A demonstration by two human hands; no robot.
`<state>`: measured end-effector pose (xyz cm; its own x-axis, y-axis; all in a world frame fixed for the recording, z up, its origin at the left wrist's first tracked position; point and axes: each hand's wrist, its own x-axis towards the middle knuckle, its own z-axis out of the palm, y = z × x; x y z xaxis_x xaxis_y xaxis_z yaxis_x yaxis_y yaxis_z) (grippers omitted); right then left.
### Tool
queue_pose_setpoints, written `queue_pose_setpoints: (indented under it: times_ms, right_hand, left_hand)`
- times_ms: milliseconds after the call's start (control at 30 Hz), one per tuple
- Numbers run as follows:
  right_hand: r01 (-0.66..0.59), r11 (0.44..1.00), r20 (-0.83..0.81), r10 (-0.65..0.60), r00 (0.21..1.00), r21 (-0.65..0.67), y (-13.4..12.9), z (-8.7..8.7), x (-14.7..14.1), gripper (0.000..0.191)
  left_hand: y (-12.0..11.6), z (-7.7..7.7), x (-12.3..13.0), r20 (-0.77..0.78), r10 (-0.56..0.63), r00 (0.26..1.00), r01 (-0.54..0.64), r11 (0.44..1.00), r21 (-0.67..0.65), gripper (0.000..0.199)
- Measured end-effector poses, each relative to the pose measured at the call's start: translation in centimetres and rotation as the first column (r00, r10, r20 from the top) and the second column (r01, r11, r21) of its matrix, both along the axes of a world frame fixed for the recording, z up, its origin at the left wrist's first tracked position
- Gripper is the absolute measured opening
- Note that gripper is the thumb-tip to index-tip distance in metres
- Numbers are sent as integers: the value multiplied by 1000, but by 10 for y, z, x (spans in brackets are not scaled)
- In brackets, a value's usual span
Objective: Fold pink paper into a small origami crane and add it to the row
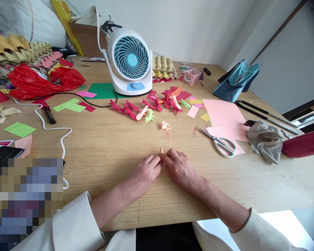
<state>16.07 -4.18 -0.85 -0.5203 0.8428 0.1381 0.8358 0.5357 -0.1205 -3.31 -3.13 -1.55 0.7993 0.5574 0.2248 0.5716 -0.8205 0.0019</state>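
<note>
Near the front of the wooden table, my left hand (143,173) and my right hand (181,170) meet over a narrow folded piece of pink paper (162,151). Fingers of both hands are closed and pressed on it; only its pointed tip and a thin strip show between them. Just beyond lies a small pale pink folded paper figure (164,126). Farther back, several red folded paper figures (128,108) lie in a loose row, with a green folded figure (149,116) among them.
White-handled scissors (223,146) rest on pink paper sheets (225,116) at the right, beside a crumpled grey cloth (265,141). A white fan (131,62) stands at the back. A white cable (45,128), green paper (19,129) and a red plastic bag (42,82) lie left.
</note>
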Motion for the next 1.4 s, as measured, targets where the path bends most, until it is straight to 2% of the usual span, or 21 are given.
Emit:
queue_pose_setpoints:
  times_ms: [200, 467, 633, 800, 933, 1000, 1233, 1333, 1400]
  right_hand:
    - [73, 996, 90, -69, 994, -43, 3, 4, -4, 43]
    - [142, 988, 87, -136, 987, -58, 4, 1, -8, 45]
    - [99, 995, -110, -101, 989, -20, -5, 3, 0, 31]
    - [-76, 996, -384, 85, 919, 38, -9, -5, 5, 31]
    - [-31, 999, -439, 44, 897, 36, -5, -10, 6, 26]
    - [-29, 999, -446, 36, 894, 21, -3, -8, 7, 23]
    - [-66, 997, -419, 71, 905, 26, -5, -2, 8, 22]
    - [-81, 996, -396, 88, 914, 36, -6, -5, 9, 21]
    - [-89, 996, -387, 94, 917, 31, -6, -6, 9, 21]
  left_hand:
    - [2, 1, 1, 39, -17, 999, 17, 1000, 13, 24]
    - [5, 8, 3, 194, 3, 981, 22, 992, -125, 20]
    - [4, 6, 1, 209, 43, 977, 5, 974, -225, 17]
    - [5, 3, -1, 337, 85, 938, 36, 940, -338, 14]
    - [12, 3, -6, 423, 111, 899, 80, 909, -409, 40]
    - [15, 3, -8, 432, 111, 895, 90, 904, -419, 45]
    - [22, 5, -10, 446, 70, 892, 126, 911, -393, 26]
    - [23, 6, -9, 490, 64, 870, 143, 916, -375, 13]
    - [24, 5, -8, 522, 77, 849, 144, 918, -369, 13]
